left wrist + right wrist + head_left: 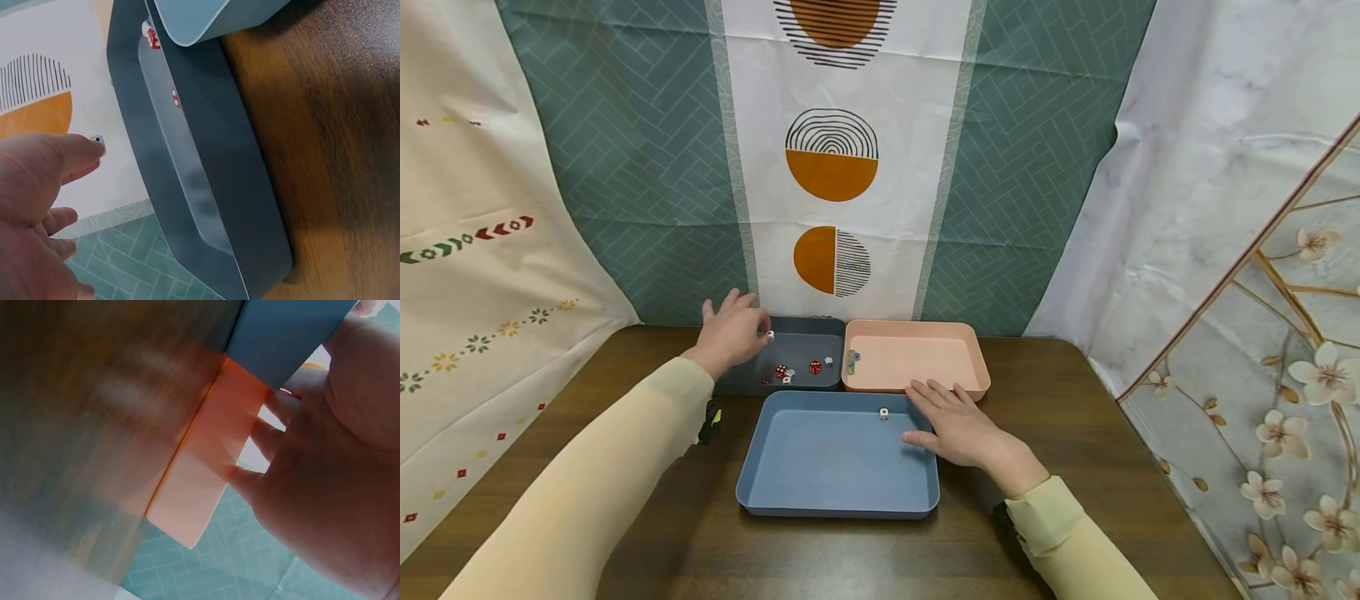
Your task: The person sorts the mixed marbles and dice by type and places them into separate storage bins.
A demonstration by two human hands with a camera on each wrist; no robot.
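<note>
My left hand [733, 333] pinches a small white die [97, 140] between thumb and fingertips, above the dark grey tray [805, 337] at the back left. In that tray lie several dice, among them a red die [816, 367] with white spots and a small white die [829, 362]. My right hand [955, 425] holds nothing, its fingers spread over the right rim of the blue tray [835, 467] and reaching the front edge of the pink tray [917, 354]. One white die [883, 413] sits near the back of the blue tray.
Small translucent green and bluish pieces [852, 363] lie at the left end of the pink tray. All three trays stand close together on a brown wooden table [1037, 400]. Patterned cloth [1037, 208] hangs behind and at both sides.
</note>
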